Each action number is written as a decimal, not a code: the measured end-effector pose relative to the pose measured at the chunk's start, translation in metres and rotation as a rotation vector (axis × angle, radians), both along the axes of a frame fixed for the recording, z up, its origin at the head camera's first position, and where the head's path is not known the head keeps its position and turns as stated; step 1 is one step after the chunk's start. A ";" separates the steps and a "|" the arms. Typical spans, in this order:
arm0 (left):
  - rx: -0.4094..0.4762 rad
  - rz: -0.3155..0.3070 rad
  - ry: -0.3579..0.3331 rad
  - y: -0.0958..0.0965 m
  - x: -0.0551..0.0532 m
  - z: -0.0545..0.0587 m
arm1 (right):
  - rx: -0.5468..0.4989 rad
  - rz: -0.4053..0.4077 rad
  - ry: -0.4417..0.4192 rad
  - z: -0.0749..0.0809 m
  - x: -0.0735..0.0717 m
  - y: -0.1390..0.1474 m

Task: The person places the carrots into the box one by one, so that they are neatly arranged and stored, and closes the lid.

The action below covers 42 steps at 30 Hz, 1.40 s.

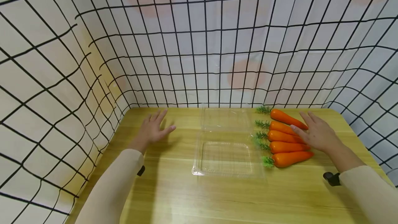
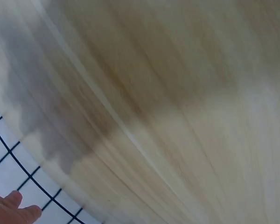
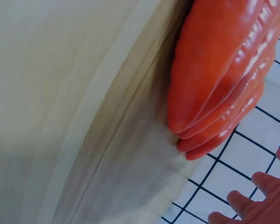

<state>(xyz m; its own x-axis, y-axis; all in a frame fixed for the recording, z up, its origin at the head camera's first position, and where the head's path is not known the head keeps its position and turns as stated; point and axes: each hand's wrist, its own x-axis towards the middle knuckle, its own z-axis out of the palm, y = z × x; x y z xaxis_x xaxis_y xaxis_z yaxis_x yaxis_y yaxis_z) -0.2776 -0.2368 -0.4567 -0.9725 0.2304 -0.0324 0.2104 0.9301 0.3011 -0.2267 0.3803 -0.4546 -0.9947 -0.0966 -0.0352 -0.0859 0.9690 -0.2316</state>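
Observation:
In the head view my left hand [image 1: 152, 129] is spread over the left of the table, fingers extended, holding nothing. Its fingertips [image 2: 30, 213] show at the lower left of the left wrist view. My right hand [image 1: 318, 134] reaches over the tips of several orange carrots [image 1: 289, 160] with green tops, lined up in a column. Its fingers are extended; whether they touch a carrot I cannot tell. The right wrist view has the carrots [image 3: 214, 70] at upper right and the right hand [image 3: 270, 200] apart at lower right. Between the hands lies an opened clear plastic clamshell box [image 1: 224, 156].
Black wire mesh [image 1: 220, 51] encloses the back and both sides of the wooden table [image 1: 186, 196], with pale sheeting behind it. The box's lid [image 1: 227, 117] lies back toward the mesh, close beside the carrots' green tops.

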 end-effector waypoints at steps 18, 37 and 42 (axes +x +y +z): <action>0.222 0.022 -0.037 0.020 0.013 -0.005 | -0.139 0.013 0.015 0.005 0.023 -0.016; 0.526 0.035 -0.099 0.045 0.032 -0.009 | -0.186 0.032 0.029 0.014 0.044 -0.029; 0.618 0.049 -0.094 0.052 0.035 -0.015 | -0.203 0.035 0.042 0.011 0.053 -0.032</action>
